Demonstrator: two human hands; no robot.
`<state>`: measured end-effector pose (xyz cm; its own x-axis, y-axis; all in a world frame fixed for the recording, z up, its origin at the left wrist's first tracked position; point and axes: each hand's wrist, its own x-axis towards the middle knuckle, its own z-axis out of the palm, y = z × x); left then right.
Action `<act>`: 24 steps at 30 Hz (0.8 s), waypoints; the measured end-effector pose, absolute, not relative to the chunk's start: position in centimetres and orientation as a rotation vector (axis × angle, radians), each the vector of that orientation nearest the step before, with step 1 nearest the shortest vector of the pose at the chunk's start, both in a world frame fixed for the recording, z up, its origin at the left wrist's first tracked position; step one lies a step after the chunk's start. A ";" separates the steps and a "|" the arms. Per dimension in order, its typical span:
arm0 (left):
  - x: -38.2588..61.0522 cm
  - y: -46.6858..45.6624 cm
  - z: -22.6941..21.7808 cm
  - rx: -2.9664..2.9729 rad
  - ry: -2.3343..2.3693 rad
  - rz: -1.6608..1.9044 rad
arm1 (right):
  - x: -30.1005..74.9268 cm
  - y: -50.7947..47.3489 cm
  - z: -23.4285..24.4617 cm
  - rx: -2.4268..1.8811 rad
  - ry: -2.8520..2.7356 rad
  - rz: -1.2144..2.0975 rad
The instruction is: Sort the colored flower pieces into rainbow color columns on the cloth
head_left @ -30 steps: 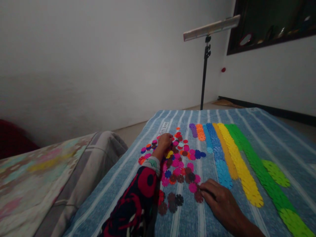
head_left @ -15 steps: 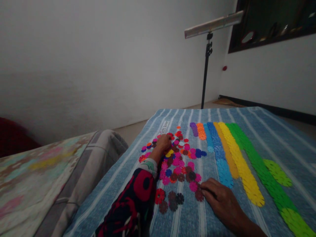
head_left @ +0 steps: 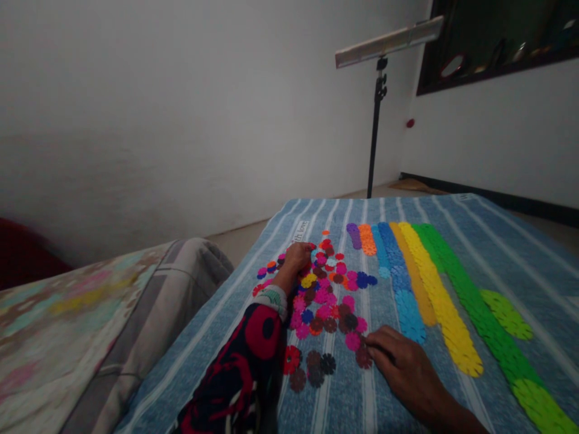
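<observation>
Discs (head_left: 324, 296) lie mixed beside and right of left hand (head_left: 296, 258), grip hidden, can't tell; right hand (head_left: 402, 366) at brown disc's (head_left: 363, 357) edge, grasp unclear. Low sleeve (head_left: 242, 364) could drag, scattering discs.

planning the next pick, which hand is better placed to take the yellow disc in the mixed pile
Probably the left hand: it is right beside the yellow disc. The right hand is farther off, at the near right edge of the mixed pile, its fingertips by a brown disc.
</observation>
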<state>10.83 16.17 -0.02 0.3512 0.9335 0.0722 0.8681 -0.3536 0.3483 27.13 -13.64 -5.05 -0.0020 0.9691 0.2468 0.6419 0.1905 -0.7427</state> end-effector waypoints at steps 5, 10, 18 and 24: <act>12.0 16.8 0.5 2.503 1.542 0.111 | 27.2 -13.7 -5.0 -1.536 -1.738 0.580; 12.5 17.2 1.1 2.498 1.516 0.085 | 27.2 -13.7 -4.9 -1.540 -1.746 0.565; 9.9 16.1 1.1 2.389 1.663 0.247 | 27.3 -13.7 -5.1 -1.499 -1.743 0.529; 7.2 15.8 1.1 2.148 1.538 0.538 | 27.3 -13.6 -4.8 -1.512 -1.736 0.504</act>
<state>7.22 15.81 1.08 0.3054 0.9506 0.0563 0.7785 -0.2833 0.5601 27.26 -13.57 -4.79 -0.0049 0.9581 0.2865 0.6558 0.2194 -0.7224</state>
